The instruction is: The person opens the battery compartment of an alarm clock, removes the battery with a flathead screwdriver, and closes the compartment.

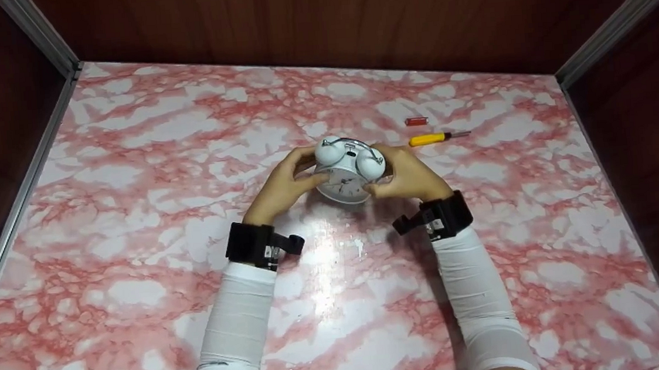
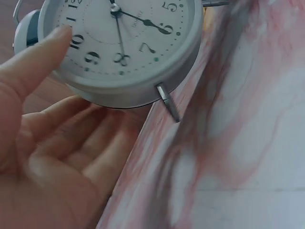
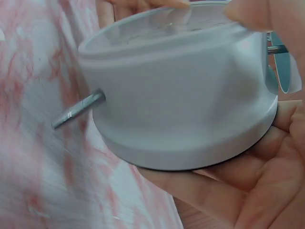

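Note:
Between both hands is a white twin-bell alarm clock (image 1: 344,181), its dial facing the person and its bells and handle on top. My left hand (image 1: 285,185) holds it from the left, thumb on the front rim and fingers behind the case. From the right my right hand (image 1: 411,172) grips it the same way. In the left wrist view the clock (image 2: 133,43) shows its numbered dial and a short metal leg (image 2: 167,102). The right wrist view has the white side of the case (image 3: 181,95), with fingers under its back.
A red battery (image 1: 417,121) and a screwdriver with a yellow handle (image 1: 427,139) lie on the table, right of and beyond the clock. The red-and-white marbled tabletop (image 1: 133,235) is bounded by dark wooden panels (image 1: 316,21) at the back and sides.

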The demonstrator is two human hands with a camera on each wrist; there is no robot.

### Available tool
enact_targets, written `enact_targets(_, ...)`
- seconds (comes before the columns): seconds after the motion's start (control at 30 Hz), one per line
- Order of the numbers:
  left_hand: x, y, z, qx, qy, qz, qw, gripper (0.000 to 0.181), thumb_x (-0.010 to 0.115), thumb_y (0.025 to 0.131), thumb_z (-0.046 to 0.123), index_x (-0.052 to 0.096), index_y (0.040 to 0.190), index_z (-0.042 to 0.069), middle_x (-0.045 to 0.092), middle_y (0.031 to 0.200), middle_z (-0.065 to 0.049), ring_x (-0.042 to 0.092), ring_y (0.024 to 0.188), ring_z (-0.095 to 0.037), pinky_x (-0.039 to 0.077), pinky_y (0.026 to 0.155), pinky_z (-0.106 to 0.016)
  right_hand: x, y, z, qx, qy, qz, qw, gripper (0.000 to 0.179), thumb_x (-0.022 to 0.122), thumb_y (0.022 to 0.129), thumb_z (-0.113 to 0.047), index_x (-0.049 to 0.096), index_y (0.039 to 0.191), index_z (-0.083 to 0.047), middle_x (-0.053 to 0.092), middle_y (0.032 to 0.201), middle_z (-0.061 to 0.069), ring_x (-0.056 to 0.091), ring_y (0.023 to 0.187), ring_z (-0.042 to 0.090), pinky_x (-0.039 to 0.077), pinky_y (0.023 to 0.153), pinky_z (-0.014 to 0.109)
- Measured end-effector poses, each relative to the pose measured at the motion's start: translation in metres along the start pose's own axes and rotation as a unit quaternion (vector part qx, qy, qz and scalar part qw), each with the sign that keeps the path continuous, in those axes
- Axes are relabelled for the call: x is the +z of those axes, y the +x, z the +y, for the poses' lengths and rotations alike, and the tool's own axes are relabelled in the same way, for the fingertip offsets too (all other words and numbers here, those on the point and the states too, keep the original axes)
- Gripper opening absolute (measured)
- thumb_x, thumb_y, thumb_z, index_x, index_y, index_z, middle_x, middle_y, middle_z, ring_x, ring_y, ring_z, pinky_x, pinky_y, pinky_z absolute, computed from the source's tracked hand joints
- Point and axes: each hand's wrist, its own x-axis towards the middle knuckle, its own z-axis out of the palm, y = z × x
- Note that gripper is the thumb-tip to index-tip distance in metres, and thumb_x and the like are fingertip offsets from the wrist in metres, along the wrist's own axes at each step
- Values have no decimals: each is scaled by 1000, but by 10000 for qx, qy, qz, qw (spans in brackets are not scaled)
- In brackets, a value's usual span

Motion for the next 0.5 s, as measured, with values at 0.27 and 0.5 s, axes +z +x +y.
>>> enact_targets(0.27,4,3,-6,308,-656,497,9961,58,78,90,9,52,141,0,55,141,-16,53,131,-27,44,111,-36,0,1,5,214,1152,-167,9930,68,77,79,-6,52,142,1,66,125,18,67,108,30,58,93,37)
enact_targets(0.5,6,3,-7,-27,-653,723,9952,52,77,92,18,55,136,1,60,130,-15,60,120,-27,50,104,-34,-3,1,6,797,1131,108,9903,62,74,89,-14,51,144,2,65,125,20,66,105,28,58,90,32)
